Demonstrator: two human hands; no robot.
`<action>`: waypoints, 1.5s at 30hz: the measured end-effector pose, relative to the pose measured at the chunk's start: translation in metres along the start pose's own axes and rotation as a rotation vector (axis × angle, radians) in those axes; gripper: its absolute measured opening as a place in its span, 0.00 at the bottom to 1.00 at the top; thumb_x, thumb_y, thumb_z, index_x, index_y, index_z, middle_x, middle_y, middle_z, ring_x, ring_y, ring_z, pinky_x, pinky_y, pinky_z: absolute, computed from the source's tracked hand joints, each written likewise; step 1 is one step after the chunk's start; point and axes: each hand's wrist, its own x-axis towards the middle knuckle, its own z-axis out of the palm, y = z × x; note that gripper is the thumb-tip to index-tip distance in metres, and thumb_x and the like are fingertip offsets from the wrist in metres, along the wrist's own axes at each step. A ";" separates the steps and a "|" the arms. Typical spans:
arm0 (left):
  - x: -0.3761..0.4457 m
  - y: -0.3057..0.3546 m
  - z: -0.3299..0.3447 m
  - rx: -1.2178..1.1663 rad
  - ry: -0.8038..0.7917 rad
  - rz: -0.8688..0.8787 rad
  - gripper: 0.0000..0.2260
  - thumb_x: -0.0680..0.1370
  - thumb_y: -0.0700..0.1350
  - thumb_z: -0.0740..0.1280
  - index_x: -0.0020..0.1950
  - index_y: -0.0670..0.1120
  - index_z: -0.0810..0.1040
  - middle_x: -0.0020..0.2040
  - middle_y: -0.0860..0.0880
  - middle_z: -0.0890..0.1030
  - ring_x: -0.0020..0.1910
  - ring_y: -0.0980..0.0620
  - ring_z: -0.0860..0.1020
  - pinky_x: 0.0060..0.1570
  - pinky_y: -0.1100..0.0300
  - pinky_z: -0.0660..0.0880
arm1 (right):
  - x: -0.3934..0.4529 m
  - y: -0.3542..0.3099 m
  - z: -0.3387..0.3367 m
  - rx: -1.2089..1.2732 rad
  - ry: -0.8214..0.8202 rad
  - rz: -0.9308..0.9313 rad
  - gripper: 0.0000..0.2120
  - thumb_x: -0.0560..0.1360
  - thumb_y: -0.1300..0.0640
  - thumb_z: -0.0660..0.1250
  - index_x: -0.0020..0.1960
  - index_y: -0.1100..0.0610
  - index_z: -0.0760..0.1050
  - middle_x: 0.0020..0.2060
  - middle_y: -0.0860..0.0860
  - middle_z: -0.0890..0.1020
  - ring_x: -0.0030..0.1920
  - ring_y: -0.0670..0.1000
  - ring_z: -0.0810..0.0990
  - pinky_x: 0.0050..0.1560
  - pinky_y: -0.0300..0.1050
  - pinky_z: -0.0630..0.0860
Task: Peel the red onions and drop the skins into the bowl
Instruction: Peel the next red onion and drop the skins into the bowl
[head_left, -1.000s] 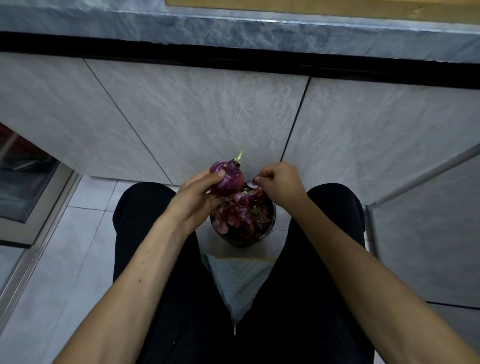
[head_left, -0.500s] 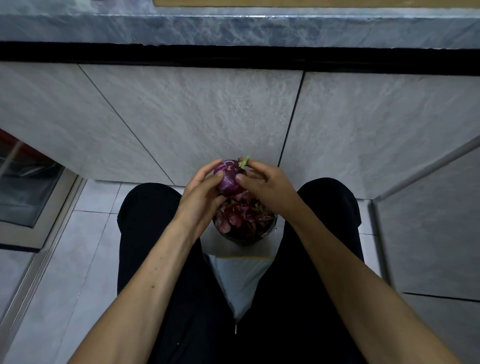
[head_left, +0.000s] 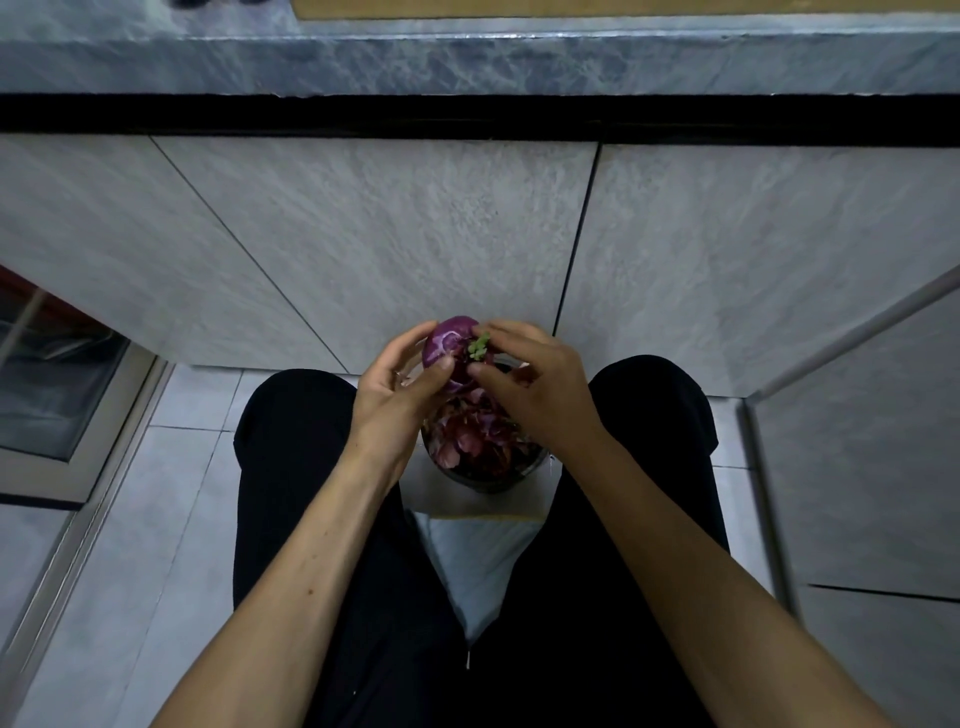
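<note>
A red onion (head_left: 448, 347) with a small green sprout (head_left: 478, 347) is held above a dark bowl (head_left: 485, 482) that stands on the floor between my knees. The bowl is heaped with red onion skins (head_left: 475, 434). My left hand (head_left: 397, 387) cups the onion from the left, thumb pressed on its front. My right hand (head_left: 530, 387) grips it from the right, fingertips around the sprout end. The far part of the bowl is hidden behind my hands.
A grey stone counter edge (head_left: 467, 57) runs across the top, with grey tiled cabinet fronts (head_left: 389, 244) below it close ahead. My black-trousered legs (head_left: 291, 467) flank the bowl. A glass-fronted unit (head_left: 47, 384) sits at the left, a metal rail (head_left: 852, 332) at the right.
My right hand has moved from over the bowl back onto the onion's sprout end. The onion has been turned so the sprout faces me.
</note>
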 end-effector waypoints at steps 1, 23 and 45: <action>-0.001 -0.001 0.000 0.031 0.014 0.027 0.21 0.73 0.42 0.77 0.65 0.49 0.79 0.61 0.47 0.83 0.58 0.49 0.83 0.56 0.52 0.80 | 0.000 0.000 0.000 -0.018 0.028 -0.025 0.17 0.72 0.56 0.74 0.59 0.60 0.81 0.54 0.54 0.82 0.53 0.49 0.82 0.54 0.48 0.79; -0.003 0.003 -0.015 0.218 0.043 0.216 0.19 0.73 0.40 0.74 0.63 0.51 0.79 0.62 0.50 0.81 0.62 0.55 0.80 0.57 0.64 0.76 | 0.005 0.009 -0.010 -0.174 -0.139 -0.071 0.10 0.78 0.63 0.64 0.42 0.63 0.81 0.32 0.54 0.80 0.33 0.50 0.77 0.36 0.46 0.72; 0.002 0.019 -0.009 0.040 0.020 0.011 0.04 0.77 0.43 0.72 0.49 0.46 0.79 0.43 0.50 0.84 0.45 0.52 0.82 0.47 0.56 0.81 | 0.022 -0.025 -0.007 0.296 -0.230 0.441 0.18 0.78 0.61 0.65 0.67 0.54 0.75 0.57 0.48 0.82 0.55 0.36 0.79 0.56 0.31 0.74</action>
